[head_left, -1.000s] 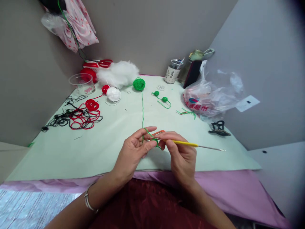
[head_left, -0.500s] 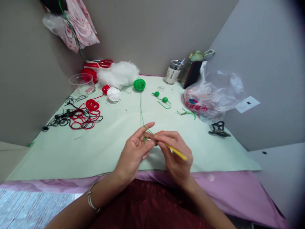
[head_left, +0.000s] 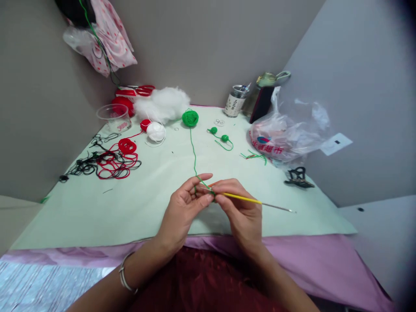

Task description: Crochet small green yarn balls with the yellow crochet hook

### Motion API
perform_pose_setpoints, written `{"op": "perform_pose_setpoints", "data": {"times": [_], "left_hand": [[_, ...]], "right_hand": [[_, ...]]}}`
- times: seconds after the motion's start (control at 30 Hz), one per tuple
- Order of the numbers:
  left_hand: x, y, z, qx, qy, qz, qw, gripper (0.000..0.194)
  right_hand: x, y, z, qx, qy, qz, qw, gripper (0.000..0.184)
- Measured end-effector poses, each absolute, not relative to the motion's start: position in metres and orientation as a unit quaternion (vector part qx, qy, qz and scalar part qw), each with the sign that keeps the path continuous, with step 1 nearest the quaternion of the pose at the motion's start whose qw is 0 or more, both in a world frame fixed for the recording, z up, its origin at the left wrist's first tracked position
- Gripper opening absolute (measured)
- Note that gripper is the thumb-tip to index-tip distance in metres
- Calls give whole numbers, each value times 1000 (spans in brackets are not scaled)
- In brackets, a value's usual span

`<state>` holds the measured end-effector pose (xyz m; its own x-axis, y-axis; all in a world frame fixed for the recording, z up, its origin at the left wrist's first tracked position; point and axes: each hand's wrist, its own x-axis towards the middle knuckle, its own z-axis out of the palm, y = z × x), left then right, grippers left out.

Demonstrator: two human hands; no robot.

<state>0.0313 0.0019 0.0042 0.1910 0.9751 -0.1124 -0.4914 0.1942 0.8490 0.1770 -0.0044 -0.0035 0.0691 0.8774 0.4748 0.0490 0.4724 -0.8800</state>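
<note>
My left hand [head_left: 184,208] pinches a small dark green crochet piece [head_left: 212,194], mostly covered by the fingertips. Green yarn [head_left: 194,156] runs from the green yarn ball [head_left: 190,118] down over the raised left index finger to the piece. Gripped in my right hand [head_left: 242,214] is a crochet hook [head_left: 242,197] with a yellow handle and metal ends; its far tip points right, while the other end lies at the left fingertips. Both hands meet above the table front. Something orange shows just behind the right fingers.
Tangled black and red yarn [head_left: 118,162] lies left, near a clear plastic cup [head_left: 114,119]. White stuffing [head_left: 164,105] and a white yarn ball [head_left: 156,131] sit behind. Two small green balls [head_left: 224,138], a plastic bag [head_left: 286,134] and a black hair claw [head_left: 299,177] are to the right.
The hook has turned in my right hand, so its metal end now extends out to the right. My left index finger has dropped slightly; the view has shifted a little.
</note>
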Motion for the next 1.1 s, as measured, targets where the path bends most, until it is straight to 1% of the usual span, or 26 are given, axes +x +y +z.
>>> {"op": "perform_pose_setpoints", "data": {"times": [0.13, 0.33, 0.47, 0.57, 0.67, 0.8, 0.93, 1.1], "left_hand": [[25, 3, 9, 362, 333, 504, 710, 45], [25, 0, 21, 365, 327, 503, 712, 38], [28, -2, 21, 360, 339, 511, 703, 41], [26, -2, 20, 351, 342, 520, 700, 39], [22, -3, 21, 343, 340, 525, 701, 37], [17, -3, 22, 342, 354, 520, 698, 41], [16, -3, 22, 343, 345, 525, 698, 41], [13, -1, 22, 339, 341, 532, 697, 35]], "right_hand": [[181, -2, 3, -409, -608, 307, 608, 12], [184, -2, 7, -379, -559, 384, 630, 6], [178, -5, 12, -386, -564, 378, 624, 5], [174, -6, 16, -393, -571, 360, 625, 5], [172, -4, 17, -370, -553, 394, 635, 6], [171, -3, 17, -344, -521, 431, 651, 7], [167, -4, 19, -345, -517, 421, 661, 7], [165, -4, 23, -377, -516, 380, 669, 7]]}}
